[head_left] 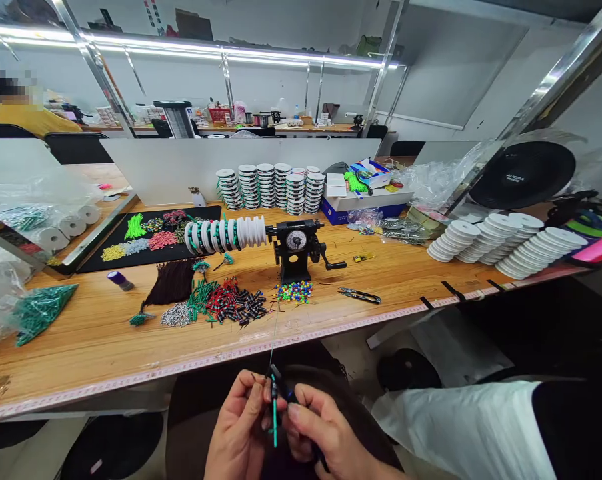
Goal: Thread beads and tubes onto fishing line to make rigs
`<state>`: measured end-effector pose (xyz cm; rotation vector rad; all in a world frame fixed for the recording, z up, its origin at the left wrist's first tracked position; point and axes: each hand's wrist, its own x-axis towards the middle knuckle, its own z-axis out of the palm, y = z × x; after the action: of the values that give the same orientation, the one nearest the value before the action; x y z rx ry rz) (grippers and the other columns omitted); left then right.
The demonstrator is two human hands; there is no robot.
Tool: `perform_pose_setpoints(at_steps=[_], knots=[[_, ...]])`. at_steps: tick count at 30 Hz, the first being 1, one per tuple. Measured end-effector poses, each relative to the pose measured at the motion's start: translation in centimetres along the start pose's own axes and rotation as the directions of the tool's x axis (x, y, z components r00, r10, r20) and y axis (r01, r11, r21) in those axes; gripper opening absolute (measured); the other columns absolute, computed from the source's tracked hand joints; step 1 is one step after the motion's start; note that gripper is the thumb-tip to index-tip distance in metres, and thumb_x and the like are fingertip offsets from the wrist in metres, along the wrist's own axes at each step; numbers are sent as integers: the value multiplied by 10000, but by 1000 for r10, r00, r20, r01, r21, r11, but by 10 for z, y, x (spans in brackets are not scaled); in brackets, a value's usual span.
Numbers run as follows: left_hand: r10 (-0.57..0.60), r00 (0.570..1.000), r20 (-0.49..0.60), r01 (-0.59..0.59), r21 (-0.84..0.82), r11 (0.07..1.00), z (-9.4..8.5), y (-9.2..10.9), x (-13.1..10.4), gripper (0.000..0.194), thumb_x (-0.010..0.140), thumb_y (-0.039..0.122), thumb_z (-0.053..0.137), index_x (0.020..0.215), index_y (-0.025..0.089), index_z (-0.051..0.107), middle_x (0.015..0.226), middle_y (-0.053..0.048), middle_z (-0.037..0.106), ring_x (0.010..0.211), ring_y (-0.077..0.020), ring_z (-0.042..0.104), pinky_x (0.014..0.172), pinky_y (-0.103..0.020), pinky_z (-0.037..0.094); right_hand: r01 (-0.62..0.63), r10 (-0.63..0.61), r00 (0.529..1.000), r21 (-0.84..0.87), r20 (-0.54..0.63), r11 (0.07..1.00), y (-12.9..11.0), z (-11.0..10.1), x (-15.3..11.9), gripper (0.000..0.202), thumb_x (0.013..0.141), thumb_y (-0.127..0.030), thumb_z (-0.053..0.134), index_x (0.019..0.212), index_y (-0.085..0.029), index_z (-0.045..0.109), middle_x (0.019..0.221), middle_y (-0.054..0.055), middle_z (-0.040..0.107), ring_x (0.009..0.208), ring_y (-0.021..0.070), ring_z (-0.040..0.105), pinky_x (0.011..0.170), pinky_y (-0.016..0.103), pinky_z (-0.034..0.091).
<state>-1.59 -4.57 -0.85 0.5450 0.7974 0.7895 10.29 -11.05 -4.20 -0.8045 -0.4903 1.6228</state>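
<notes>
Green stick (275, 427) between two hands, below the table (231, 340) edge, lower end pointing down.
Its long axis is almost vertical in the view, in line with the black piece (274, 388) at its upper end. The right hand (321, 427) grasps a dark tool (279, 379), slanting up and leftward. The left hand (241, 417) bends its fingers beside the black piece; what exactly they pinch, I cannot tell.

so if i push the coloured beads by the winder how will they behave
The beads would likely roll and scatter, being small, roundish and loose on the table. Each looks tiny, so probably light. Pushed back, some might stop against the winder just behind.
</notes>
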Motion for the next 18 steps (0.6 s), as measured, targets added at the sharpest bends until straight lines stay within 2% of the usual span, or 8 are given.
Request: perform_pose_setpoints(at_steps=[2,4,7,9,14,16,18], knots=[[5,1000,7,-5,-10,1000,1,1,-1,348,602,354,941,717,189,658,691,13,632,627,-109,536,582,-186,461,-3,3,1000,10,-1,1000,-1,1,1,606,732,-649,783,719,-217,359,616,-81,399,472,50,267,464,197,206],[8,1000,10,-8,-16,1000,0,0,0,352,598,353,943,707,187,652,678,20,619,592,-96,509,558,-179,449,31,-31,1000,-134,1,990,-7,0,1,594,761,-669,749,711,-212,374,610,-72,410,497,62,299,486,205,240],[37,999,1,-37,-13,999,-8,-6,3,321,648,340,920,709,182,648,672,30,591,588,-86,503,530,-164,421,69,-72,997,-417,9,906,-19,-5,0,590,814,-702,678,689,-201,394,614,-57,406,555,85,325,530,219,268],[45,999,13,-45,-12,999,-15,-12,6,311,672,344,906,709,178,645,670,29,585,583,-83,503,502,-157,393,55,-59,998,-494,6,868,-24,-9,0,599,823,-725,645,682,-202,391,615,-55,402,568,92,334,539,225,274],[18,999,29,-18,-11,1000,-17,-14,10,340,648,368,915,685,174,639,657,23,591,552,-82,493,476,-161,372,52,-58,998,-489,3,871,-14,-10,0,610,797,-735,666,680,-205,386,604,-66,380,550,86,312,513,218,254],[11,1000,12,-11,-7,1000,-12,-10,8,359,605,361,939,677,173,642,648,28,587,544,-80,490,482,-163,384,50,-48,999,-391,16,919,-6,-9,1,613,773,-716,709,681,-210,376,584,-81,351,520,75,271,487,210,228],[15,1000,6,-15,1,1000,-10,-8,4,370,577,359,951,671,176,644,645,31,587,544,-82,509,497,-167,400,38,-38,999,-206,2,978,-5,-10,3,603,756,-683,748,697,-218,369,566,-97,332,482,65,232,462,201,211]])
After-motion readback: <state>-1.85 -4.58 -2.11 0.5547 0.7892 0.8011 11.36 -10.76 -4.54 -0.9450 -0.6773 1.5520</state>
